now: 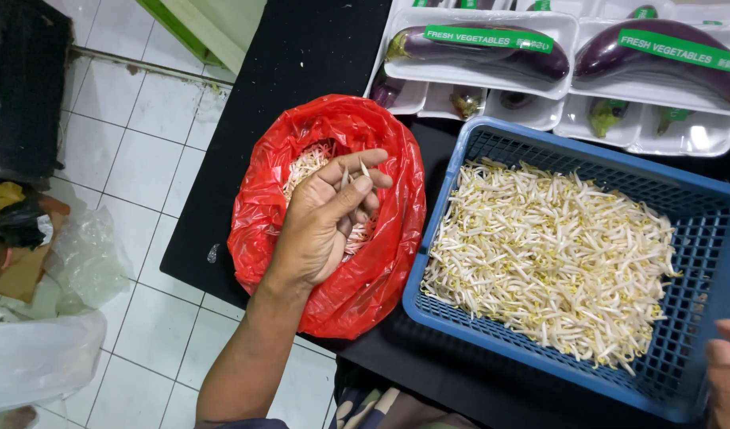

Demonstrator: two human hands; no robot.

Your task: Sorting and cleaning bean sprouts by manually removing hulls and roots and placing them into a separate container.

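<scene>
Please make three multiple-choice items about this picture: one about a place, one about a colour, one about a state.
1. Where is the left hand?
A. over the red plastic bag
B. in the blue plastic basket
C. on the floor

2. What colour are the wrapped eggplants in white trays?
A. green
B. purple
C. orange

3. How is the red plastic bag?
A. tied shut
B. open at the top
C. folded flat

Key: 1 A, its fingers hold pale bean sprouts above the bag's mouth; 2 B, their skins are purple; 3 B, sprouts show inside it.
</scene>
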